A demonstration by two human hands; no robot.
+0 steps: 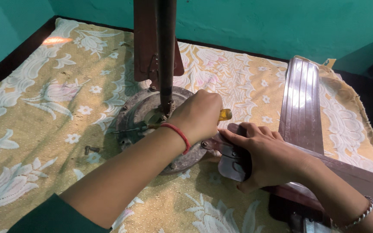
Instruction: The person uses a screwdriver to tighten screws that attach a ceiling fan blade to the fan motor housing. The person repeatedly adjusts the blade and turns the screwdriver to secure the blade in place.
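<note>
right hand (pixel 266 157) on brown fan blade (pixel 301 103), round grey motor (pixel 141 114)

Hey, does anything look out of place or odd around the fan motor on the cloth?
One thing: a small loose screw lies alone on the floral cloth, left of the fan motor, apart from it. Nothing looks spilled or broken.

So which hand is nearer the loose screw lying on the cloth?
Left. The left hand grips the yellow-handled screwdriver over the fan motor hub, to the right of the screw. The right hand presses a blade bracket farther right.
</note>
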